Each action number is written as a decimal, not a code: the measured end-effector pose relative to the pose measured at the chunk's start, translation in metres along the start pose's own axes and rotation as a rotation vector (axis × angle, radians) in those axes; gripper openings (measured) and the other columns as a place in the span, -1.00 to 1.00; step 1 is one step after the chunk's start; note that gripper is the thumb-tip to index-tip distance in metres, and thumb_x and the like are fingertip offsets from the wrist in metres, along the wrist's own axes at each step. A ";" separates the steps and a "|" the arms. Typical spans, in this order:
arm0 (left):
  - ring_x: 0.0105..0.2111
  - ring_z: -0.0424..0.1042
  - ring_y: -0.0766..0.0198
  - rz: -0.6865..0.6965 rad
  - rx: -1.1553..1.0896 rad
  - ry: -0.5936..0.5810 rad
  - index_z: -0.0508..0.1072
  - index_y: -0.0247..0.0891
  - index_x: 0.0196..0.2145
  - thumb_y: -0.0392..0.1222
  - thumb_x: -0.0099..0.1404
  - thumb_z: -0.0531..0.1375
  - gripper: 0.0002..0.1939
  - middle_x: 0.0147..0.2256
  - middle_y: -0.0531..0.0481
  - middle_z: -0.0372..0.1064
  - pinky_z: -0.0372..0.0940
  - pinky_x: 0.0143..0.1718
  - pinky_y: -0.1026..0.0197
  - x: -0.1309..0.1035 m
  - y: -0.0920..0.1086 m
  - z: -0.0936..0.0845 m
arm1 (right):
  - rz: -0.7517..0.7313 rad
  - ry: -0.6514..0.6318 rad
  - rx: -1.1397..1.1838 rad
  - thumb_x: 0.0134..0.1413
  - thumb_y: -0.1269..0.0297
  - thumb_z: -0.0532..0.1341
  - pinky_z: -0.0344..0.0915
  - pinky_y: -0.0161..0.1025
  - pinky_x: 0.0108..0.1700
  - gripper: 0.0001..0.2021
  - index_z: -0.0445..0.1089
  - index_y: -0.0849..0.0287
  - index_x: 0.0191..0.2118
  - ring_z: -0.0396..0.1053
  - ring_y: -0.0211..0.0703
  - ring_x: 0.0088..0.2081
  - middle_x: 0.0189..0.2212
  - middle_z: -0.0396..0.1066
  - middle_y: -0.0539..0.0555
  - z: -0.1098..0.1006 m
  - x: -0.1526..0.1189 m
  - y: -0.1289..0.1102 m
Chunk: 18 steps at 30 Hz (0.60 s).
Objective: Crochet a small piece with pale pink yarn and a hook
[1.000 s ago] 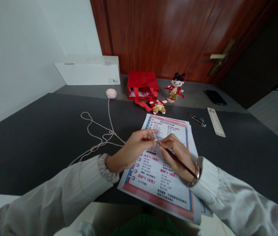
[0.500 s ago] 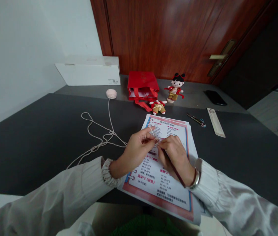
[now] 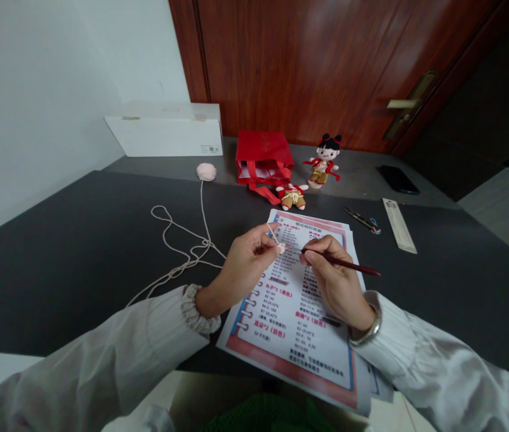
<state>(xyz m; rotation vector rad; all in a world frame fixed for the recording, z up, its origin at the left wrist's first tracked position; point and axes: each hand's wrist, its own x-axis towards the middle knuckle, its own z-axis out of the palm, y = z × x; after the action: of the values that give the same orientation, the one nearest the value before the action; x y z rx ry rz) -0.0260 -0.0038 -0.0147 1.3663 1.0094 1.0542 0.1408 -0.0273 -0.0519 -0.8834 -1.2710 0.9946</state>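
Pink “丸子*2” (image 3: 278, 290) marks the sheet (image 3: 263, 355) beneath the left hand (image 3: 243, 259), pinching yarn (image 3: 281, 247), and right hand (image 3: 338, 285), gripping a hook (image 3: 356, 266).

I'm wearing loose, pale long sleeves (image 3: 114, 354), creasing along both arms. Left cuff (image 3: 197, 308) is gathering into a ruffle; silver-coloured bangle (image 3: 375, 329) is circling the wrist of my right hand (image 3: 339, 288).

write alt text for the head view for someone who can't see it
A left hand pinches pale yarn work and a right hand holds a crochet hook above printed sheets. Beyond them are a yarn ball, a red bag and an upright doll.
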 end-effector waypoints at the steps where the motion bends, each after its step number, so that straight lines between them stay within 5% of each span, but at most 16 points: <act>1: -0.40 0.35 0.31 0.023 0.041 -0.002 0.42 -0.35 -0.05 -0.31 0.15 0.24 -0.63 -0.43 0.05 0.37 0.23 -0.31 0.23 0.001 -0.001 -0.001 | -0.015 -0.001 -0.020 0.11 0.27 0.25 0.22 -0.25 -0.34 -0.92 0.32 0.10 -0.34 0.28 -0.23 -0.40 -0.44 0.31 -0.04 -0.001 0.000 -0.002; 7: -0.26 0.41 0.23 0.189 0.350 -0.007 0.47 -0.31 -0.16 -0.34 0.20 0.16 -0.77 -0.32 -0.06 0.44 0.26 -0.12 0.16 0.001 0.003 -0.005 | -0.160 -0.078 -0.221 0.12 0.38 0.24 0.22 -0.24 -0.31 -0.94 0.35 0.09 -0.34 0.27 -0.21 -0.36 -0.43 0.33 -0.02 -0.005 -0.003 -0.014; 13: -0.17 0.40 0.18 0.269 0.429 -0.058 0.45 -0.28 -0.40 -0.34 0.23 0.14 -0.90 -0.40 -0.03 0.39 0.23 -0.09 0.15 0.003 0.005 -0.009 | 0.025 -0.026 -0.053 0.08 0.31 0.26 0.18 -0.26 -0.37 -0.91 0.35 0.12 -0.41 0.25 -0.24 -0.43 -0.50 0.32 -0.05 -0.009 0.004 -0.010; 18: -0.35 0.36 0.28 0.176 0.260 -0.137 0.47 -0.31 -0.23 -0.29 0.21 0.18 -0.85 -0.44 0.05 0.34 0.23 -0.19 0.19 0.005 0.001 -0.009 | 0.153 -0.047 0.097 0.00 0.29 0.29 0.21 -0.24 -0.36 -0.88 0.35 0.15 -0.45 0.26 -0.23 -0.46 -0.55 0.31 -0.04 -0.009 0.010 -0.017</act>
<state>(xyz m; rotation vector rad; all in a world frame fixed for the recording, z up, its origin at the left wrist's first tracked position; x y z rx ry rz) -0.0335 0.0035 -0.0136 1.7419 0.9614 0.9661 0.1521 -0.0236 -0.0332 -0.8966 -1.1976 1.1938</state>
